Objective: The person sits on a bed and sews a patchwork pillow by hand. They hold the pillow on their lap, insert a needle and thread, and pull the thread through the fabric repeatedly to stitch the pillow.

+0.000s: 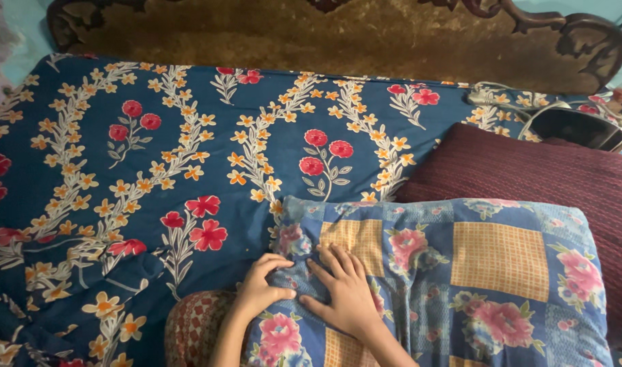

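Nearest, the left hand (pixel 262 284) curls its fingers and thumb around the corner edge of a blue patchwork pillow (pixel 454 278), pinching the soft fabric, while the right hand (pixel 343 289) lies flat and spread on the pillow's top just beside it, pressing rather than gripping. The pillow is plump, printed with pink flowers and orange checked squares, and lies at the bed's right side. A patterned knee (pixel 192 326) shows below the left wrist. Behind the pillow, partly covered by it, lies a ribbed maroon cushion (pixel 528 170). The navy floral bedsheet (pixel 154 156) spreads left, rumpled at the near corner. Farthest stands a carved dark wooden headboard (pixel 338 34).
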